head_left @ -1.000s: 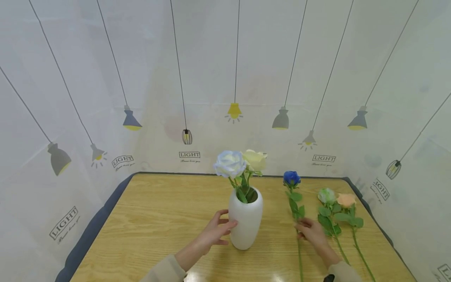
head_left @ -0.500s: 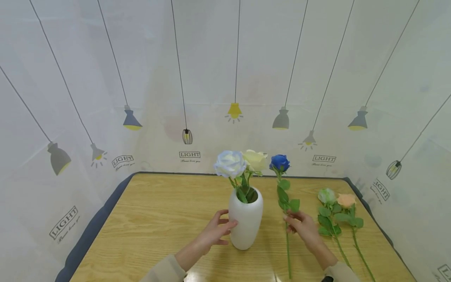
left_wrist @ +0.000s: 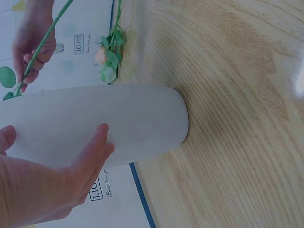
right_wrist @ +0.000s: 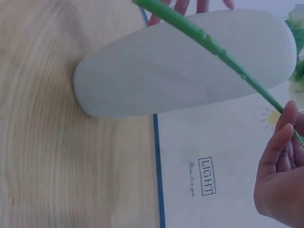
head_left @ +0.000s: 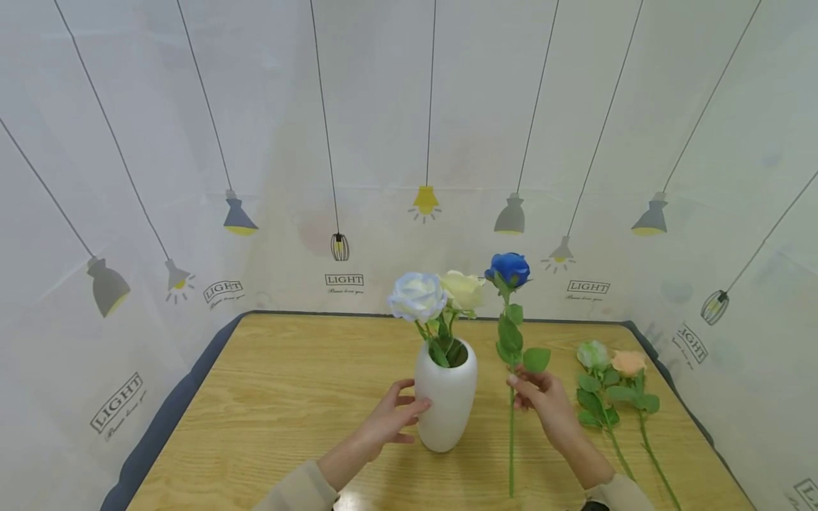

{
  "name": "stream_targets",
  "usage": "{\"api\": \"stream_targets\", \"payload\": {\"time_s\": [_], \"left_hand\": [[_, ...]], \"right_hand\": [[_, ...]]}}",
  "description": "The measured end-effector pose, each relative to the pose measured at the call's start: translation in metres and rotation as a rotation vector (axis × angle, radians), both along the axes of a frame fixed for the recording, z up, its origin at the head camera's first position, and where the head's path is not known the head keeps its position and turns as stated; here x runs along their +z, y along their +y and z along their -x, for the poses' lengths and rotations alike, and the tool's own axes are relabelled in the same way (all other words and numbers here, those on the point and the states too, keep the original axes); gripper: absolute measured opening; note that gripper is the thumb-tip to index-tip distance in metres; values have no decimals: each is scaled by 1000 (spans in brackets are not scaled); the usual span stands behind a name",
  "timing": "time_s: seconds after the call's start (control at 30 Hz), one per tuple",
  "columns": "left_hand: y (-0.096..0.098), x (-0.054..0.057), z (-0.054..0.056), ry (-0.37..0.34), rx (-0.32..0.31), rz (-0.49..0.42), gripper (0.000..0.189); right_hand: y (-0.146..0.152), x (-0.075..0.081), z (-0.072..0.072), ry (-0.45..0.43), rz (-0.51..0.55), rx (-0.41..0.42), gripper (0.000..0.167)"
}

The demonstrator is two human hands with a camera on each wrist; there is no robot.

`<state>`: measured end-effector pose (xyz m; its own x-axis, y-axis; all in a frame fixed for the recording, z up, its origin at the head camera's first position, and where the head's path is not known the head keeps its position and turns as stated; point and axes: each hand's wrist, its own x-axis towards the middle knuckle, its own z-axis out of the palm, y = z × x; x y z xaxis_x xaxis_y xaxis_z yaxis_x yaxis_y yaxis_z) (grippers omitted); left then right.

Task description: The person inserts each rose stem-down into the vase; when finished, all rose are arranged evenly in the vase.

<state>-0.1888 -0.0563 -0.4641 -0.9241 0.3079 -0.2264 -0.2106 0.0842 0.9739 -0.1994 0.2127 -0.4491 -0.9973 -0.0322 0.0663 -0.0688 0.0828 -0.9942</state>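
Observation:
A white vase [head_left: 445, 404] stands upright on the wooden table, holding a pale blue-white rose [head_left: 418, 297] and a cream rose [head_left: 463, 289]. My left hand [head_left: 386, 420] rests against the vase's left side, fingers spread along its wall; the left wrist view shows this hand [left_wrist: 57, 183] touching low on the vase too. To the right of the vase, my right hand [head_left: 543, 401] pinches the green stem of a blue rose [head_left: 508, 270] just under its leaves. This rose is upright, its bloom higher than the others. In the right wrist view the stem [right_wrist: 223, 56] crosses in front of the vase.
A pale green rose [head_left: 593, 355] and a peach rose [head_left: 629, 363] lie side by side on the table [head_left: 275, 397] at the right, stems toward the front. Behind the table rises a white wall covering [head_left: 377, 142] printed with hanging lamps.
My right hand has lifted the blue rose from the table and brought it up and left toward the vase. The left hand and the vase have stayed in place.

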Motion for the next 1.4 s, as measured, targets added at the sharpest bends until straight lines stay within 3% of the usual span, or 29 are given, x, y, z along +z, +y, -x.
{"api": "stream_targets", "payload": {"time_s": [0.13,0.5,0.8,1.17,1.3,1.4], "left_hand": [[0,1,0,-4,-1,3,76],[-1,3,-1,-9,-7,-6,76],[-1,2,0,-3,-6,-7,76],[0,2,-1,0,-3,-2,76],[0,3,-2,1,-6,0,76],[0,3,-2,-2,-7,-1,76]], "right_hand": [[-4,12,-3,30,54,11,28],[-15,43,-5,88,383,35,10],[-25,63,3,87,575,-30,7],[-22,82,14,121,697,-124,12],[-21,90,19,208,662,-217,14],[-21,94,23,328,627,-262,17]]}}
